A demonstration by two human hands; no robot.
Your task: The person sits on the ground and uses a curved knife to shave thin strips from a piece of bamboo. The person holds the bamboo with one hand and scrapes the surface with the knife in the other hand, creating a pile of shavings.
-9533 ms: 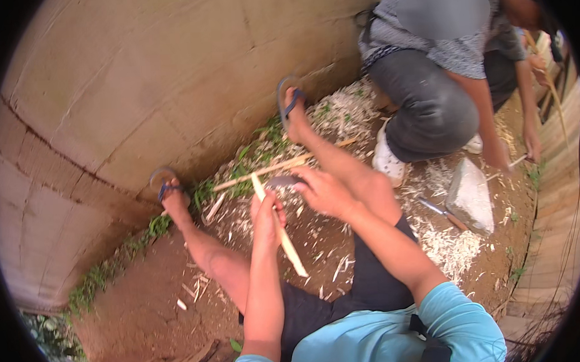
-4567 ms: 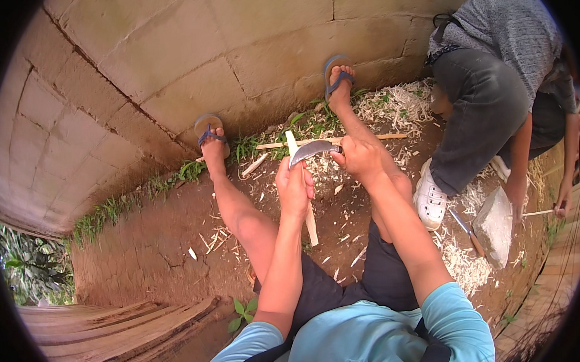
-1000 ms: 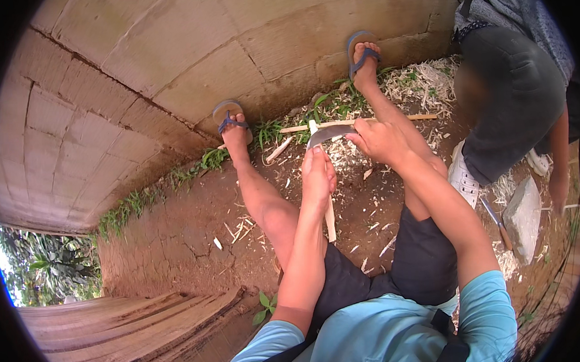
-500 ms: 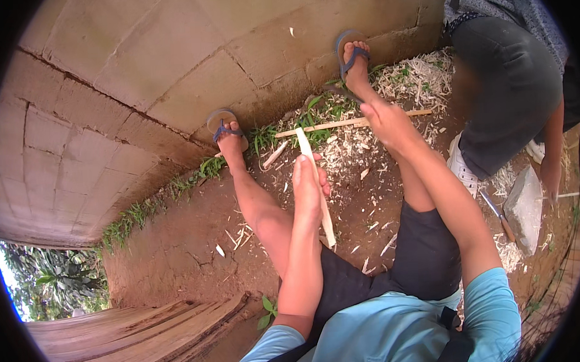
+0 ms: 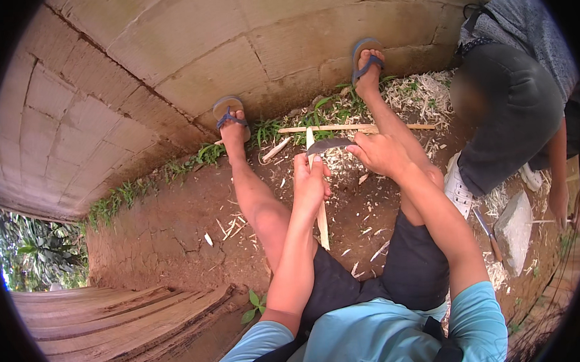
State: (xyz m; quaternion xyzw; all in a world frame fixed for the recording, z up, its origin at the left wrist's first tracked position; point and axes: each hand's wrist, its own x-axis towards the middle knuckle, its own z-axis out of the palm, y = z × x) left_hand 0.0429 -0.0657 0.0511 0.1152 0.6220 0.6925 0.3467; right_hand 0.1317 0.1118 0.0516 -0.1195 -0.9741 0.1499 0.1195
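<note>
My left hand (image 5: 310, 183) is closed around a pale, whittled wooden stick (image 5: 323, 226), which stands nearly lengthwise between my legs. In my right hand (image 5: 384, 155) is a knife (image 5: 331, 144) with a dark, curved blade; my fingers hide its handle. The blade lies across the stick, just beyond my left fingers, with my left thumb close to it. Beyond both hands, a longer thin wooden strip (image 5: 397, 126) lies on the ground, and a short pale piece of wood (image 5: 276, 149) rests beside it.
A block wall (image 5: 187, 49) rises in front of my sandalled feet. Wood shavings (image 5: 422, 92) cover the dirt. At right another person (image 5: 519, 100) crouches near a grey stone (image 5: 515, 232) and a second knife (image 5: 488, 234). Wooden boards (image 5: 115, 321) stand at lower left.
My right hand has come left and nearer, bringing the knife blade from the far right onto the stick. My left hand still grips the stick.
</note>
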